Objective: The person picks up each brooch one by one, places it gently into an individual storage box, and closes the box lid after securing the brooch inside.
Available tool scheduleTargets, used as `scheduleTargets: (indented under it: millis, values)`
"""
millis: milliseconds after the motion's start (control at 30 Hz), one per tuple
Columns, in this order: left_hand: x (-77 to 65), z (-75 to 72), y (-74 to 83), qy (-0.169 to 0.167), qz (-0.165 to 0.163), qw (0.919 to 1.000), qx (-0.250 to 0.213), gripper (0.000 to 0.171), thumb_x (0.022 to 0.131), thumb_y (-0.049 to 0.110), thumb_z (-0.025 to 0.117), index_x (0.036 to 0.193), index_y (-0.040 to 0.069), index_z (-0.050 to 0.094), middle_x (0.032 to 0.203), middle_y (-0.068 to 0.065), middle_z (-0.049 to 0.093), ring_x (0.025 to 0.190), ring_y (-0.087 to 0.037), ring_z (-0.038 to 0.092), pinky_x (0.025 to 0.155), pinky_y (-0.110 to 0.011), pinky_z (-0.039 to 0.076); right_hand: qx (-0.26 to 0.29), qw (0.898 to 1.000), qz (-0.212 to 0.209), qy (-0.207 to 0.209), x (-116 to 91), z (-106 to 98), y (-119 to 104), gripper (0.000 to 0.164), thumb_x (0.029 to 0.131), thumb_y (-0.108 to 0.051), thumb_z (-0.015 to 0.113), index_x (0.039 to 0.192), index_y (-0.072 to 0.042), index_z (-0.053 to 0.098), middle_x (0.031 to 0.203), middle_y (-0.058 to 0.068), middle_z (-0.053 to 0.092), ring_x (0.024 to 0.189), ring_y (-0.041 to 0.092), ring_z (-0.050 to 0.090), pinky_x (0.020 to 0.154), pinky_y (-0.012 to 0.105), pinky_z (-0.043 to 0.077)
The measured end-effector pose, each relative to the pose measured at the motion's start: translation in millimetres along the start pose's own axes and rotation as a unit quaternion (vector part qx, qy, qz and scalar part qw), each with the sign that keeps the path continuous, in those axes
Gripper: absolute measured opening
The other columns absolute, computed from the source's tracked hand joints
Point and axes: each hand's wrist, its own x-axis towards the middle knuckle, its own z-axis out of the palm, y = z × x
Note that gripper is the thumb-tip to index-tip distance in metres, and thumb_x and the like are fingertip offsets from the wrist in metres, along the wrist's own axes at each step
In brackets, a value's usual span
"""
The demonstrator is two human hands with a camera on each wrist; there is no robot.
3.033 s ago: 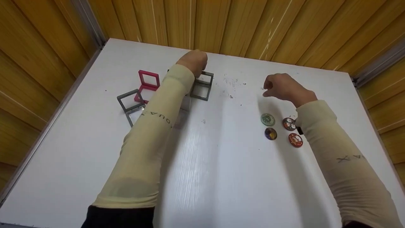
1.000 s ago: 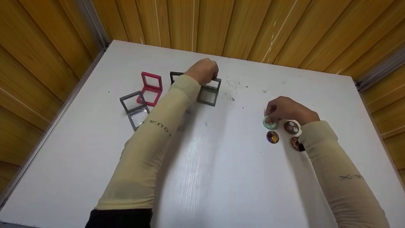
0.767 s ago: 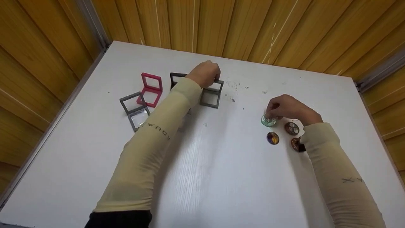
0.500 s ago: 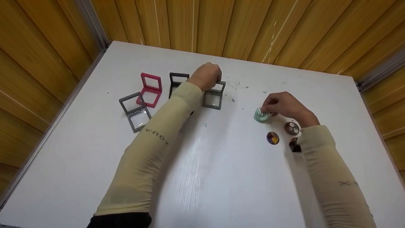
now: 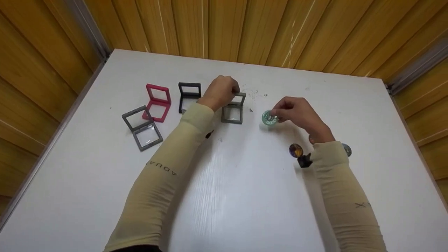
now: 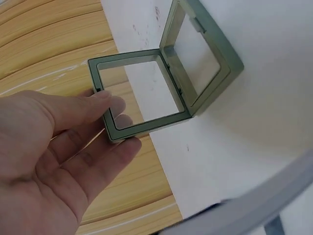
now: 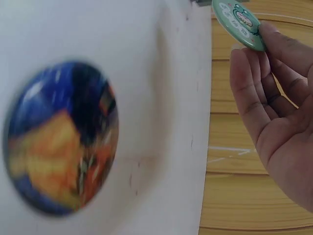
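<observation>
My left hand (image 5: 220, 91) pinches the raised half of an open green hinged display frame (image 5: 231, 122) near the back of the table. In the left wrist view its thumb and fingers grip one edge of that frame (image 6: 151, 125), whose clear windows hold nothing. My right hand (image 5: 297, 112) pinches a round green button badge (image 5: 268, 118) between thumb and fingers, off the table and to the right of the frame. A cartoon face and pale spots show on the badge (image 7: 238, 22) in the right wrist view. A blue and orange badge (image 5: 295, 150) lies below the right hand.
Grey (image 5: 151, 144), red (image 5: 168, 104) and black (image 5: 190, 84) hinged frames stand open to the left; the left forearm partly covers the black one. A badge (image 5: 347, 149) peeks out beside the right wrist, and a reddish badge (image 5: 311, 139) is mostly hidden. Wooden panels border the table.
My right hand came down to the green badge, picked it up and carried it left toward the green frame. The left hand keeps hold of the frame, which has shifted slightly toward me.
</observation>
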Motion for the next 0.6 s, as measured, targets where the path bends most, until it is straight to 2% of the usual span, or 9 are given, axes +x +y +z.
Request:
scheduleTargets:
  millis: [300,600]
  values:
    - [-7.9,7.7,-3.7,0.025,-0.007,0.9981,-0.056,0.023,0.104,0.001,0.067,0.122,0.007,0.080,0.118,-0.007,0.076,0.109,-0.018,0.066,0.096,-0.030,0.055,0.045,0.998,-0.038,0.006,4,20,-6,0.023,0.100,-0.020,0.077,0.110,0.000,0.072,0.110,0.014,0.071,0.096,0.023,0.070,0.086,0.031,0.060]
    - [-12.6,12.7,-12.8,0.036,-0.002,0.9922,-0.119,0.021,0.101,0.000,0.071,0.120,0.005,0.080,0.114,-0.009,0.077,0.103,-0.019,0.068,0.090,-0.030,0.056,0.111,0.992,-0.053,0.021,1,27,-7,0.023,0.103,-0.016,0.073,0.115,0.003,0.071,0.112,0.015,0.071,0.093,0.023,0.071,0.087,0.034,0.060]
